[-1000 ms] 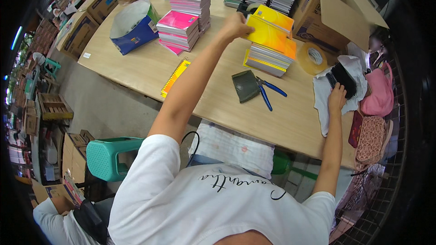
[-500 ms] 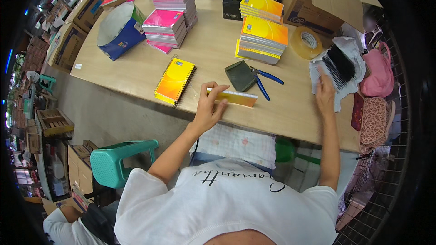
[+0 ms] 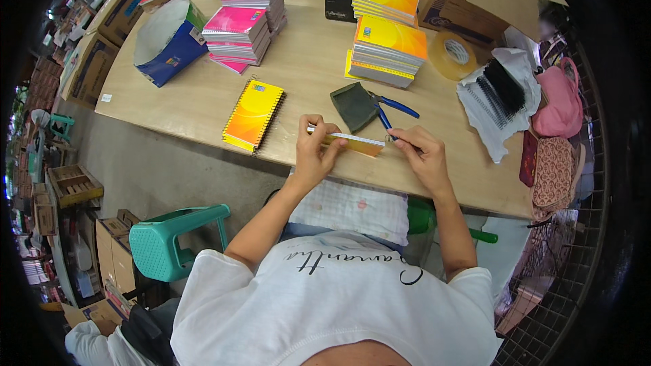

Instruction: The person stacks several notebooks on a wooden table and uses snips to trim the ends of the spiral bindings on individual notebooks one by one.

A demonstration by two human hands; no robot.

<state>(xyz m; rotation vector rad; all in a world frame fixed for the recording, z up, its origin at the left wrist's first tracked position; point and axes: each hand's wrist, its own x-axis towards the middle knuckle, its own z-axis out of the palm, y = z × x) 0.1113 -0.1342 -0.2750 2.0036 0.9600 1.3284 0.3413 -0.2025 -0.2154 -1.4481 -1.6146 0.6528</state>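
Observation:
My left hand grips a small unbound notebook with a yellow-orange cover, held on its long edge at the table's front. My right hand pinches a thin dark spiral binding coil at the notebook's right end; most of the coil is hidden by the fingers. To the left lies a yellow notebook with black spiral binding. Just beyond my hands, a dark green square pad sits beside blue-handled cutting pliers. Black spiral coils rest on white paper at the right.
Stacks of yellow notebooks and pink notebooks stand farther back. Around them are a blue bag-like container, a tape roll and an open cardboard box. A pink pouch is at right; a green stool stands left.
My right hand has come left from the coils on the white paper to the notebook's right end, now with a coil in its fingers. My left hand still grips the notebook.

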